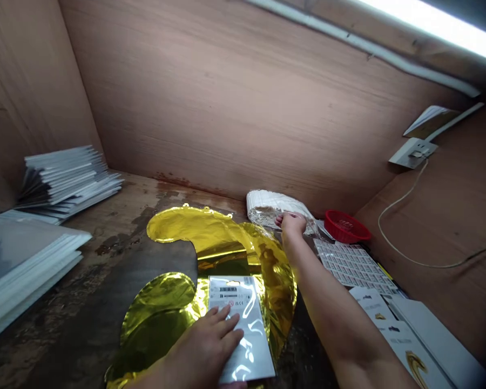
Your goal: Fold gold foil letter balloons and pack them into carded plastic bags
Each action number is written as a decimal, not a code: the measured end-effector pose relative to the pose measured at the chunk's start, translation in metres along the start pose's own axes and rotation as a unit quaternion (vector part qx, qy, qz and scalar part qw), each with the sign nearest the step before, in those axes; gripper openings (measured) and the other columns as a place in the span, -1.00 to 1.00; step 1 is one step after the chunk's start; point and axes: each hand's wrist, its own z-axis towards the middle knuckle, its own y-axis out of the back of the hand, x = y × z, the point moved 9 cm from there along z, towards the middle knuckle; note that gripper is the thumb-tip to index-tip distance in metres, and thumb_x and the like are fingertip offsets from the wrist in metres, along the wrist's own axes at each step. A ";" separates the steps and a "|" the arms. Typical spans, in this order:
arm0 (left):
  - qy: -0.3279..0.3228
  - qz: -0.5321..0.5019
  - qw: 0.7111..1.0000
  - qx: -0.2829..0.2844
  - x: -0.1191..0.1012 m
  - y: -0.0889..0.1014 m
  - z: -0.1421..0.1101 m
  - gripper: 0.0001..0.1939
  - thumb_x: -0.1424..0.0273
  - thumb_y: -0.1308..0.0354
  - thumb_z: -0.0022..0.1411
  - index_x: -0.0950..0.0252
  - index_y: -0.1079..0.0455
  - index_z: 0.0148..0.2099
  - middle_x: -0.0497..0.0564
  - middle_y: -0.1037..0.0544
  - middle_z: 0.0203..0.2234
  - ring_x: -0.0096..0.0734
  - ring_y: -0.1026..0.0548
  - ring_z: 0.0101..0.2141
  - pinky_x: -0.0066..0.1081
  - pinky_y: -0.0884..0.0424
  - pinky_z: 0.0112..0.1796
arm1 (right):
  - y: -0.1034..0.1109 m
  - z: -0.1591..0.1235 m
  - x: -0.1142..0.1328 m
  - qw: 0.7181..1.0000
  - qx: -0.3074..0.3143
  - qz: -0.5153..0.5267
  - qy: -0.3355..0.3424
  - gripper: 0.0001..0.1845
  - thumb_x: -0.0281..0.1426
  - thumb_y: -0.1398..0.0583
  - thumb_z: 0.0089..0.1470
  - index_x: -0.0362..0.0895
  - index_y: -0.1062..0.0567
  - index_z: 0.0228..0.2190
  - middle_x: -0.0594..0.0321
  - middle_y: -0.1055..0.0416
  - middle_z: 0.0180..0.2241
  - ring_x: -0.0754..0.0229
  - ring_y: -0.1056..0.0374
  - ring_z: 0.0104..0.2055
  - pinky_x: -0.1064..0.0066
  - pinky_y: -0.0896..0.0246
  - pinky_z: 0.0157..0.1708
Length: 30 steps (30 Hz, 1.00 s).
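A shiny gold foil balloon [222,243], flat and curved like a number, lies on the dark table. On top of it rests a clear plastic packet [251,346] with a printed grey-white card inside. My left hand [210,340] lies on the packet's left side, fingers stretched out and holding nothing. Further off, my right hand [294,221] is at the near end of a bundle of thin white sticks, like straws [275,201], in clear wrapping. Its fingers are curled closed; whatever they pinch is too small to make out.
Stacked white packets [73,178] and larger flat packs [28,270] lie at the left. At the right are a red plastic basket [346,227], sticker sheets [356,265] and printed balloon cards [405,340]. A cable [389,237] hangs from a wall socket [413,153].
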 end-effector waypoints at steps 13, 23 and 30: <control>-0.046 0.061 0.994 0.084 -0.043 0.013 0.007 -0.73 0.35 0.06 0.41 0.42 -0.41 -0.14 0.20 -0.54 -0.20 -0.15 -0.50 -0.15 -0.22 -0.43 -0.10 | 0.208 -0.249 0.036 0.932 0.023 -0.277 0.232 -0.85 -0.30 -0.34 0.00 -0.09 -0.58 -0.35 0.23 -0.51 -0.35 0.10 -0.40 -0.26 0.24 -0.26 -0.11; 0.014 0.089 0.992 0.093 -0.040 0.038 0.020 -0.73 0.36 0.04 0.39 0.35 -0.37 -0.32 -0.02 -0.47 -0.52 -0.45 -0.36 -0.56 -0.45 -0.12 -0.55 | 0.178 -0.354 0.087 0.806 0.250 -0.323 0.428 -0.85 -0.58 -0.21 0.09 -0.08 -0.42 -0.35 0.39 -0.45 -0.52 0.31 -0.36 -0.53 0.20 -0.21 -0.02; 0.035 0.075 0.993 0.079 -0.041 0.048 0.025 -0.68 0.35 0.05 0.40 0.34 -0.37 -0.37 -0.03 -0.45 -0.56 -0.48 -0.36 -0.57 -0.47 -0.13 -0.52 | 0.175 -0.345 0.076 0.809 0.220 -0.314 0.447 -0.82 -0.60 -0.22 0.07 -0.09 -0.40 -0.37 0.39 -0.41 -0.53 0.30 -0.31 -0.53 0.19 -0.27 -0.09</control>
